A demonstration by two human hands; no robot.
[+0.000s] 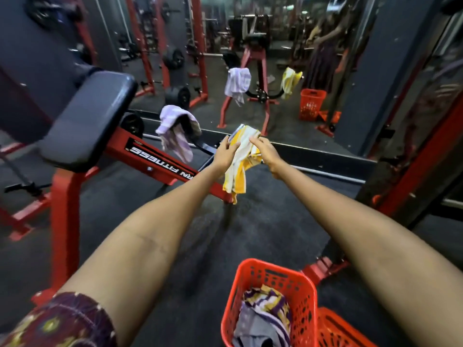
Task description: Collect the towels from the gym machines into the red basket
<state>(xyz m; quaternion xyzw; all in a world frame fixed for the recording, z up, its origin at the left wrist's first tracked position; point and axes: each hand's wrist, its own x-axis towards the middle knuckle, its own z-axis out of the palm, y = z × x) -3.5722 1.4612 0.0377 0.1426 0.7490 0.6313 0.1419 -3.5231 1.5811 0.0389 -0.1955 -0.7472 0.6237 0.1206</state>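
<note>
Hands first: the left hand [225, 152] and the right hand [265, 151] both pinch the top of a yellow-and-white striped towel [239, 171], fingers curled on the cloth where it drapes over a machine handle. A lilac towel [175, 132] hangs on the red machine [155, 156] to the left. The red basket [270, 304] sits on the floor below, towels inside.

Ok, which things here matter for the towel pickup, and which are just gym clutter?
Part of the job:
yellow striped towel, held by left hand and right hand
purple striped towel draped on the machine
red basket, towels already inside

Just lying about:
black pad
weight plate
wall mirror
</note>
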